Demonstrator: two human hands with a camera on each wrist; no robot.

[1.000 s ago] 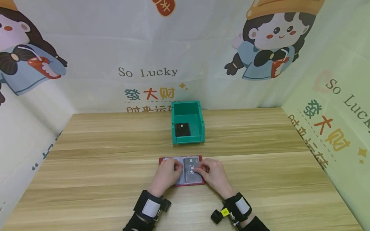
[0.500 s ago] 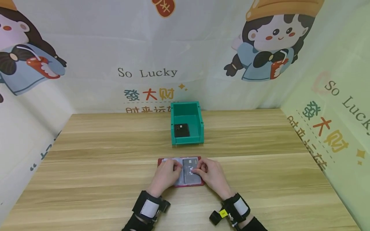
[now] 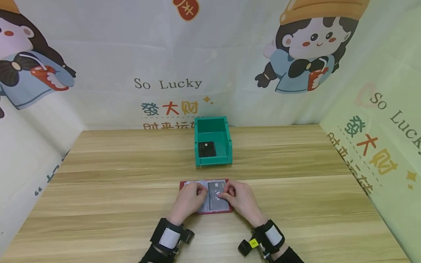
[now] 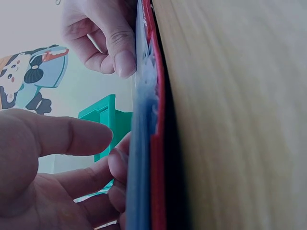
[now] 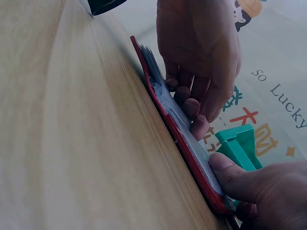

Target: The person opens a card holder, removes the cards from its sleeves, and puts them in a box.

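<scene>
In the head view a red card holder (image 3: 231,210) lies spread on the table, with clear plastic pockets. A grey card (image 3: 215,204) sits in its right-hand page, its white lettering partly covered by my right thumb. My right hand (image 3: 241,195) presses this thumb on the card, other fingers curled near the holder's right edge. My left hand (image 3: 189,199) touches the left page with its fingertips. In the left wrist view the left thumb (image 4: 91,137) stands off the page, apart from the fingers. The right thumb (image 5: 228,170) lies against the pocket in the right wrist view.
A green open-topped bin (image 3: 213,161) stands behind the holder, a black card (image 3: 207,149) lying in its left part. The wooden table (image 3: 131,157) ends at a printed cloth backdrop (image 3: 108,73) at the back and both sides.
My right thumb has slid slightly left over the card and covers more of the white lettering. The left hand stays in place on the left page.
</scene>
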